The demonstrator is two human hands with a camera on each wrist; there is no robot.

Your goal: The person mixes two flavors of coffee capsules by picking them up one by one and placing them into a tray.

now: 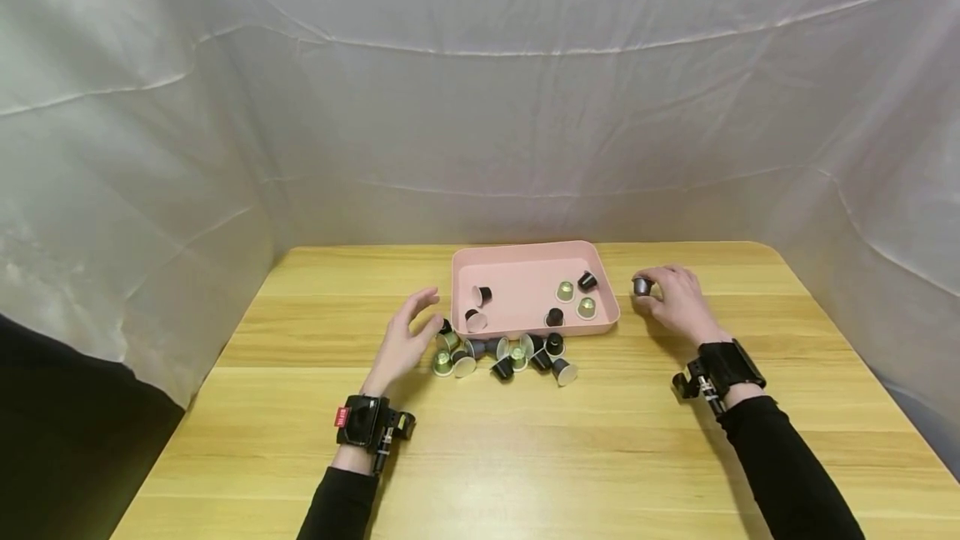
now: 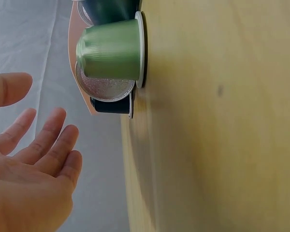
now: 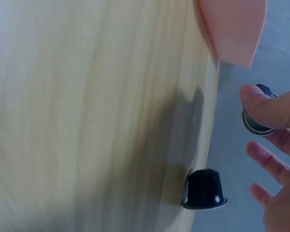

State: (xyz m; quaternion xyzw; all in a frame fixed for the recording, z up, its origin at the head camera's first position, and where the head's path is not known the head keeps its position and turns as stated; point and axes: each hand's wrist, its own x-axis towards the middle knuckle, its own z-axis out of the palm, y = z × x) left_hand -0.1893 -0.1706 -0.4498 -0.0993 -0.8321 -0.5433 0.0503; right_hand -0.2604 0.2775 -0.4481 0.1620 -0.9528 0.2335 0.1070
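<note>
My right hand [image 1: 678,300] pinches a dark coffee capsule [image 1: 642,286] between thumb and fingers, to the right of the pink tray [image 1: 517,255]. In the right wrist view this held capsule [image 3: 258,118] is partly covered by the thumb. A second black capsule [image 3: 205,188] lies below the fingers there; the head view hides it. My left hand [image 1: 405,344], fingers spread and loosely bent, holds nothing beside the left end of a capsule cluster. Nearest to it are a green capsule [image 2: 111,50] and a dark one [image 2: 111,106].
Several black, grey and green capsules, among them a tilted one [image 1: 564,371], lie along the tray's front wall. Inside the tray are more, including a green capsule [image 1: 587,307] and a black one [image 1: 587,280]. A pale fabric curtain [image 1: 517,123] hangs behind the wooden table [image 1: 540,457].
</note>
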